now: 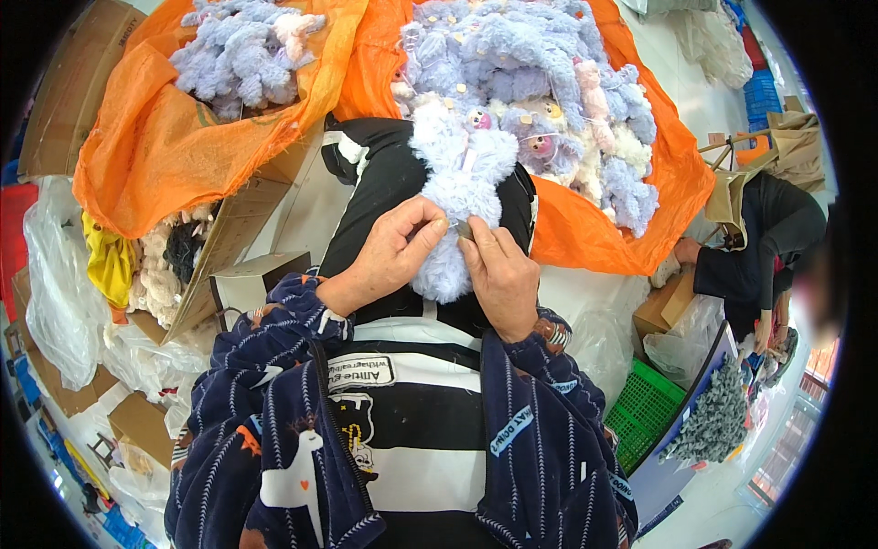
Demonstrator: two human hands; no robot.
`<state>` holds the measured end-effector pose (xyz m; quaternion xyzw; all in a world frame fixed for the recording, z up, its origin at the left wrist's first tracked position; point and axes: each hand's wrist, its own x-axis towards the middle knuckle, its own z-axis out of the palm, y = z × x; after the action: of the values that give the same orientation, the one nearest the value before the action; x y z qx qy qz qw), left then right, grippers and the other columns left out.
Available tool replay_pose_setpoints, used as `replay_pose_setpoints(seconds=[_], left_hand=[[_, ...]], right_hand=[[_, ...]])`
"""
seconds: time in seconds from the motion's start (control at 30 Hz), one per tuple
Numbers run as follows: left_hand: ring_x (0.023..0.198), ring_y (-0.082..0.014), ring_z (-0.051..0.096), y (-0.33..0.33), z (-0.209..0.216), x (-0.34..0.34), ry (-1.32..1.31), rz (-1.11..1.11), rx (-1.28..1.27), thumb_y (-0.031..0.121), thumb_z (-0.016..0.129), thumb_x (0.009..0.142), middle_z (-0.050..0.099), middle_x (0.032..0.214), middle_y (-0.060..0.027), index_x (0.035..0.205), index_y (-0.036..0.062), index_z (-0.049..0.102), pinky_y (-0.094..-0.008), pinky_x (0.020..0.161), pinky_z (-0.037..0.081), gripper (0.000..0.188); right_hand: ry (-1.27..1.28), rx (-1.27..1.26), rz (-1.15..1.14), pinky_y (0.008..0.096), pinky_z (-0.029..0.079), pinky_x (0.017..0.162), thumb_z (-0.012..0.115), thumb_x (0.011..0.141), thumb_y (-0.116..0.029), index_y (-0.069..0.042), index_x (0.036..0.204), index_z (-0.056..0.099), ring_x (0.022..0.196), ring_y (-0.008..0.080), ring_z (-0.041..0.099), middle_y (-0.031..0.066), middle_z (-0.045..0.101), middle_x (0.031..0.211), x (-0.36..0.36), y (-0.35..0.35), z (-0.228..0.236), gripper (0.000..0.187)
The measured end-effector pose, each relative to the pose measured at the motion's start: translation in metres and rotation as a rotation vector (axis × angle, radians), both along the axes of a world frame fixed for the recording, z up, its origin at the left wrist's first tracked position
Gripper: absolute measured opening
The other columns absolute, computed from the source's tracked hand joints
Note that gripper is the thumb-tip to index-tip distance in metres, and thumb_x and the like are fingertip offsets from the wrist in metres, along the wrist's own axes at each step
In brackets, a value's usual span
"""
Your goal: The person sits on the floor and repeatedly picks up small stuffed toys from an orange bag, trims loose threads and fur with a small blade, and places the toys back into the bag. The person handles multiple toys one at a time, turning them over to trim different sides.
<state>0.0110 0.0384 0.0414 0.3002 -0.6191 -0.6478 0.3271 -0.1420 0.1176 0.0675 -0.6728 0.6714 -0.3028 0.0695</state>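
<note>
Plush toy (pixel 448 188): lies along the lap (pixel 370 220), head toward the far edge. Left hand (pixel 395 245): thumb and forefinger nearly closed, gripping fur at the toy's middle. Right hand (pixel 501 274): thumb and forefinger closed on a small dark piece (pixel 465 230). Orange sheet (pixel 585 242), bearing piled plush toys (pixel 512 59), occupies the space beyond the lap's far edge.

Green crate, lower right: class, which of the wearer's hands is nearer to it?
Right. The right hand, at the fluffy toy, is above and left of the crate in the picture; the left hand is farther left, at the toy's other side.
</note>
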Motion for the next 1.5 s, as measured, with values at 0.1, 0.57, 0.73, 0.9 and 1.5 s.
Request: replay_pose_setpoints(seconds=[0.1,0.57,0.73,0.9,1.5], left_hand=[[0.069,-0.0105,0.046,0.001,0.0,-0.002,0.017,0.003,-0.006,0.012,0.053,0.091,0.05,0.077,-0.004,0.087,-0.0001,0.053,-0.0245,0.063,0.04,0.012],[0.069,-0.0134,0.045,0.008,-0.005,-0.004,0.015,0.062,-0.053,0.011,0.053,0.09,0.049,0.077,-0.0053,0.086,0.0001,0.052,-0.026,0.063,0.04,0.012],[0.069,-0.007,0.042,0.009,-0.005,-0.002,0.055,0.037,0.007,0.013,0.052,0.092,0.047,0.078,-0.0002,0.088,0.0014,0.053,-0.0217,0.062,0.038,0.012],[0.07,-0.0029,0.04,0.008,-0.001,-0.001,0.086,0.021,0.083,0.015,0.052,0.093,0.046,0.079,0.0034,0.09,0.002,0.052,-0.018,0.061,0.037,0.014],[0.07,-0.0056,0.043,0.008,-0.005,-0.001,0.075,0.015,0.075,0.014,0.053,0.092,0.05,0.078,0.0008,0.088,0.0005,0.054,-0.0207,0.062,0.039,0.014]], right_hand=[[-0.002,-0.019,0.01,0.0325,0.047,0.053,0.067,0.079,-0.011,-0.003,0.104,0.061,0.062,0.0248,0.058,0.0095,0.055,0.076,-0.001,-0.001,-0.001,0.028],[0.103,0.036,-0.083,0.0327,0.046,0.051,0.067,0.079,-0.015,-0.007,0.103,0.063,0.061,0.0236,0.058,0.0074,0.055,0.075,0.008,0.0,0.007,0.026],[0.131,0.045,-0.103,0.0325,0.046,0.051,0.068,0.078,-0.015,-0.007,0.104,0.063,0.061,0.023,0.058,0.0072,0.055,0.075,0.007,0.002,0.006,0.027],[0.053,0.009,-0.055,0.032,0.046,0.052,0.069,0.076,-0.013,-0.006,0.105,0.063,0.061,0.0227,0.058,0.007,0.055,0.074,0.002,0.004,0.001,0.03],[0.035,-0.044,-0.008,0.0318,0.046,0.052,0.068,0.077,-0.011,-0.005,0.102,0.063,0.06,0.0231,0.058,0.0079,0.056,0.075,0.003,0.0,-0.001,0.027]])
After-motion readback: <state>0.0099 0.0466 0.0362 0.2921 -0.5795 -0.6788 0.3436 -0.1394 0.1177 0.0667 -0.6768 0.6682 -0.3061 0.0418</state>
